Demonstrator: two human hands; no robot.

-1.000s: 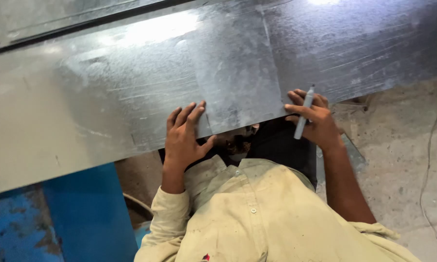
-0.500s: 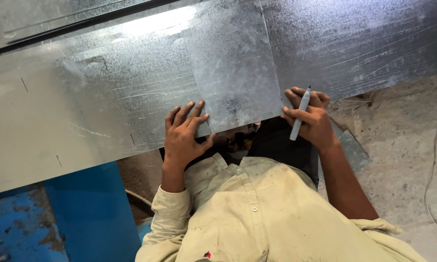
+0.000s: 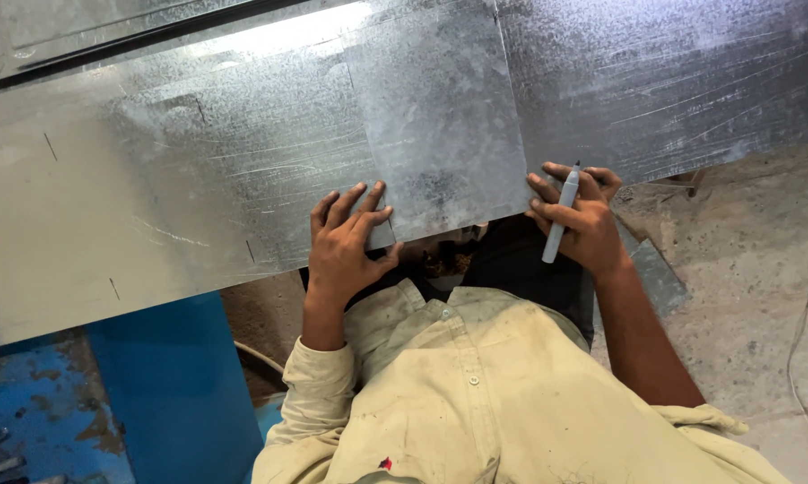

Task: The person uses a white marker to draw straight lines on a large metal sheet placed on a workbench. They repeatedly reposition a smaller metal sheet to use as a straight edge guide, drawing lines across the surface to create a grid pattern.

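Pressing my left hand (image 3: pixel 346 242) flat, fingers spread, I hold down the near edge of the smaller galvanized sheet (image 3: pixel 435 116), which lies on top of the long metal sheet (image 3: pixel 153 206) stretching away to both sides of my grip. My right hand (image 3: pixel 579 220) rests at the smaller sheet's near right corner, its grip pinching a grey marker (image 3: pixel 561 215), tip pointing away from me. Below my left hand stands a blue stand (image 3: pixel 175 385).

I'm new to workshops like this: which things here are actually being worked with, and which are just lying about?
In use:
- galvanised metal sheet, pressed flat by the left hand
- smaller sheet piece lying on top of it
- grey marker, held in the right hand at the sheet's edge

Lying about:
- blue metal stand
- thin cable on the concrete floor
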